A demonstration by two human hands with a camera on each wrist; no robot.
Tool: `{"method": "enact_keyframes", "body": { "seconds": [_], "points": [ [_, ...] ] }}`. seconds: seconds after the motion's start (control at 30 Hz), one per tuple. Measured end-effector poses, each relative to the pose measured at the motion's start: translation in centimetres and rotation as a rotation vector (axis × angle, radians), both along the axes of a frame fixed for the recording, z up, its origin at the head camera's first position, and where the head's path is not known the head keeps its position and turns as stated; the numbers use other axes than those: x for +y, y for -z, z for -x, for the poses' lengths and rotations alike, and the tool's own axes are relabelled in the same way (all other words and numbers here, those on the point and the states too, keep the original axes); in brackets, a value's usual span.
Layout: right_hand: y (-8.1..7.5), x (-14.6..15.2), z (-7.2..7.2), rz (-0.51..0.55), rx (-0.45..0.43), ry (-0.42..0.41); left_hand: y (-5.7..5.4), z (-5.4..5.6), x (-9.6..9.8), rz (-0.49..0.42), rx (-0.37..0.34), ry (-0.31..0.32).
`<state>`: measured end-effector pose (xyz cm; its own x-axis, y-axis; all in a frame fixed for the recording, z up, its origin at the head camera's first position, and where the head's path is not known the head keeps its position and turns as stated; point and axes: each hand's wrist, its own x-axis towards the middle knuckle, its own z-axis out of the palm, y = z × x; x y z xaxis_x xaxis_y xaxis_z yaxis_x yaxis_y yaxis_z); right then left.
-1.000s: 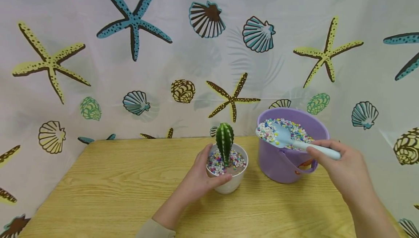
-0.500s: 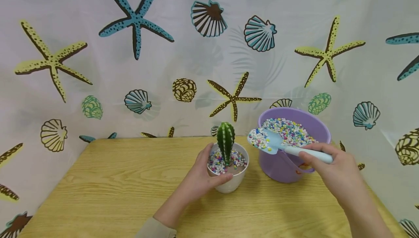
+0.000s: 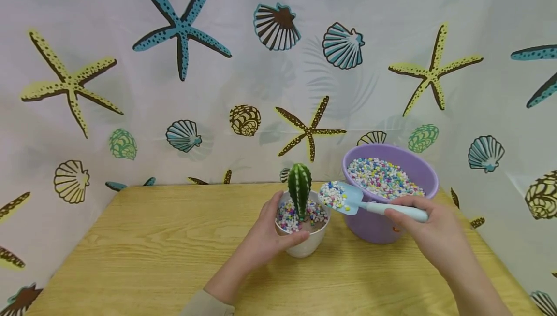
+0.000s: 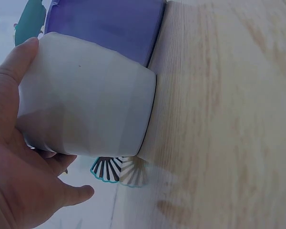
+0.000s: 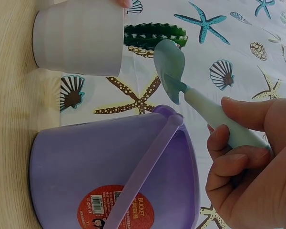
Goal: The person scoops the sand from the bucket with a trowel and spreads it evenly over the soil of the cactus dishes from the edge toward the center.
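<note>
Purple bucket [image 3: 370, 224] of beads [image 3: 385, 177] just R of white pot [image 3: 304, 247], cactus [image 3: 299, 185] upright in it, all on wood table [image 3: 152, 248]
I've got both forearms reaching in from the near side, R one angled inward; L hand [image 3: 266, 236] wraps the pot, thumb & fingers spread round it; R hand [image 3: 428, 229] pinches light-blue scoop [image 3: 354, 201] by its handle, bead-loaded blade raised by pot's R rim, above rim level

Can't really tell what room you're in, just a screened-off work spot
You've got a wood-grain table [image 3: 165, 248] with a starfish-print curtain [image 3: 209, 89] round the back and sides, hiding the rest.
</note>
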<state>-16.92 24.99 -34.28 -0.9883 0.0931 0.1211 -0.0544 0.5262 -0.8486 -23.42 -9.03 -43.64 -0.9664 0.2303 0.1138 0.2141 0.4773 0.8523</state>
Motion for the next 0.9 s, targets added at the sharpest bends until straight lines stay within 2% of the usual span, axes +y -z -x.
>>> {"method": "enact_keyframes", "body": {
  "seconds": [0.13, 0.3, 0.63, 0.9],
  "points": [
    [0.17, -0.25, 0.04, 0.017, -0.023, -0.009, 0.06, -0.06, -0.02, 0.002, 0.003, 0.0],
    [0.42, -0.44, -0.01, -0.017, -0.056, -0.003, 0.14, -0.08, -0.07, 0.006, 0.016, 0.003],
    [0.59, -0.8, 0.26, -0.062, -0.028, -0.028, 0.27, 0.1, 0.0, 0.014, 0.01, -0.003],
    [0.72, -0.99, 0.6, -0.093, -0.056, -0.029, 0.28, 0.31, 0.16, 0.007, 0.014, -0.002]
  ]
}}
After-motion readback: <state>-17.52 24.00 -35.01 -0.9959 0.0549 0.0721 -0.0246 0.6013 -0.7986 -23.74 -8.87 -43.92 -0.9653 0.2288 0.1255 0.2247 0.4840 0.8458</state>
